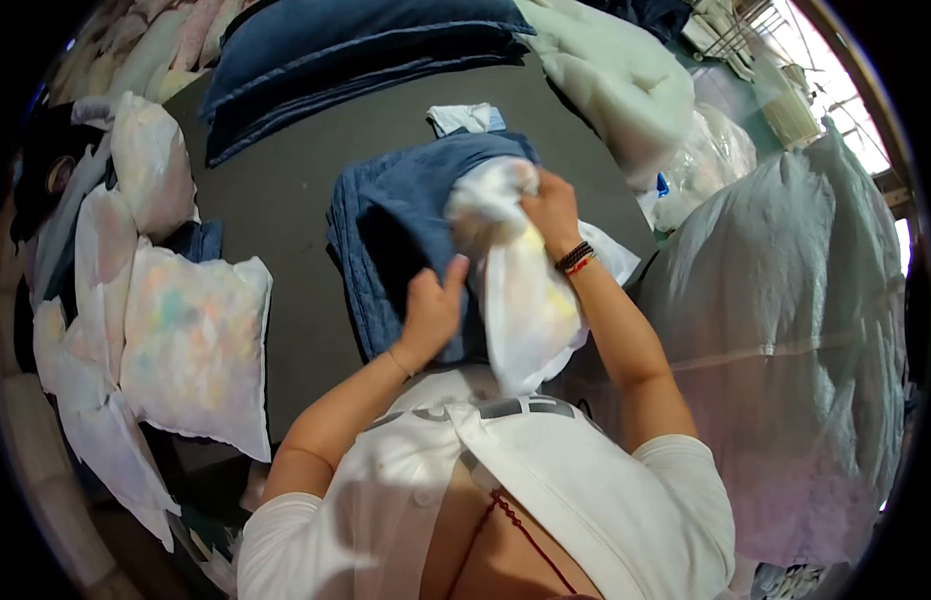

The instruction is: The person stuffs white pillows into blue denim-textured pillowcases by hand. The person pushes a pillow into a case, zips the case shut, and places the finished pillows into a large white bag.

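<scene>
A white cushion with faint coloured filling (pixel 530 290) hangs from my right hand (pixel 553 212), whose fingers are wrapped round its upper end. Beneath it lies a stack of blue fabric covers (pixel 400 195) on the dark table. The top cover gapes on its left side, showing a dark opening. My left hand (pixel 434 308) is at the near edge of that opening, thumb raised and apart from the fingers; part of the hand is hidden by the cloth. A small folded white cloth (pixel 463 118) sits just beyond the stack.
Blue filled cushions (pixel 355 60) lie at the table's far edge. White cushions with coloured filling (pixel 195 345) are piled at left. A large translucent bag (pixel 775 340) stands at right, with pale wadding (pixel 620 80) at the back right. The dark tabletop (pixel 275 200) shows between them.
</scene>
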`<control>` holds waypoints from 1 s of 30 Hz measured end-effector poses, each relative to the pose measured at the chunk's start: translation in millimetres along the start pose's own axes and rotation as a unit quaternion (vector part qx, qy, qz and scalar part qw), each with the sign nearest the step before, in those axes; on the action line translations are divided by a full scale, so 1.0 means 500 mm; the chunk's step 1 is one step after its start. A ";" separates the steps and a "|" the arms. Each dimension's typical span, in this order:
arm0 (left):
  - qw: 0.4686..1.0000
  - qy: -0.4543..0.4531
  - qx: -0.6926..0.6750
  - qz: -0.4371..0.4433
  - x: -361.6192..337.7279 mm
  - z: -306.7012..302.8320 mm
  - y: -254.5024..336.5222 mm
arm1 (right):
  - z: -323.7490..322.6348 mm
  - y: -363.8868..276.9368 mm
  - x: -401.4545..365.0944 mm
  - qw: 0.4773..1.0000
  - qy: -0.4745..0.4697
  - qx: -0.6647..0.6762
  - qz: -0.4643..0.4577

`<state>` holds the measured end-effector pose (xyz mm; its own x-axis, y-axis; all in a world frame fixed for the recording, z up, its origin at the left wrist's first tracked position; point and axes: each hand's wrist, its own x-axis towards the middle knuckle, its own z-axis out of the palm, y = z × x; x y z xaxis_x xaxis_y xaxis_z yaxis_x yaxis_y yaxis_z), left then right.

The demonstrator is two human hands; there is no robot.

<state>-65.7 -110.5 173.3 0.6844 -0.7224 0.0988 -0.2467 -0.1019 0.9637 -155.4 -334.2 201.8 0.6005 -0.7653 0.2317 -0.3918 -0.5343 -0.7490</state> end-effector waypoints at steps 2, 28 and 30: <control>0.998 -0.010 -0.037 0.052 -0.018 0.004 0.039 | -0.007 -0.027 -0.015 0.997 0.007 -0.075 0.029; 0.954 -0.187 0.160 0.173 0.249 -0.107 -0.056 | 0.170 -0.154 -0.039 0.816 -0.440 -0.243 -0.286; 0.948 -0.186 0.175 0.191 0.258 -0.098 -0.067 | 0.088 -0.145 -0.085 0.870 -0.363 -0.092 -0.322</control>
<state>64.3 -166.8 165.9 0.2272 -0.9366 0.2666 -0.6843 0.0412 0.7280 -122.0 -247.2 218.8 0.9924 0.1056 0.0637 0.1232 -0.8677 -0.4816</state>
